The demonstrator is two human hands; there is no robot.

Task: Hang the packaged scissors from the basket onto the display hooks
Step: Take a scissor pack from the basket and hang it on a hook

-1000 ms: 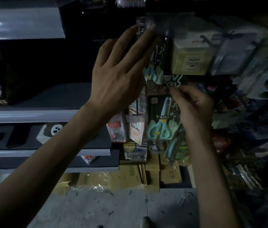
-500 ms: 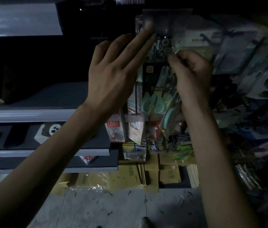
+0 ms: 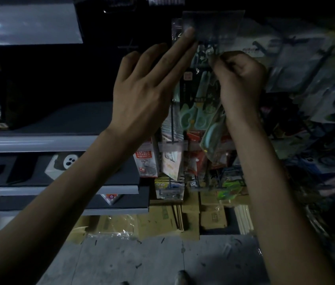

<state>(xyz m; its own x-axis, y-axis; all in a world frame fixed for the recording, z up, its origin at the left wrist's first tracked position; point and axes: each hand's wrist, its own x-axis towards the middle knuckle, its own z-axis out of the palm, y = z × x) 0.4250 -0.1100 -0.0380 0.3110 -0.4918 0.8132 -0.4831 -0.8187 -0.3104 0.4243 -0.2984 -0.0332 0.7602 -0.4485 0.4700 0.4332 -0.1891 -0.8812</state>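
Left hand (image 3: 142, 95): fingers straight, index tip on clear tag plate (image 3: 213, 25).
Right hand (image 3: 242, 79): pinches top of scissors pack (image 3: 197, 99), just below plate.
Risk: hang-hole misses the unseen hook in the dim light, so the pack drops.

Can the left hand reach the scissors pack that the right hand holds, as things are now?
Probably yes. The left hand is open, its fingers lie just beside the scissors pack, and nothing stands between them. The right hand pinches the pack's top, so that part is covered.
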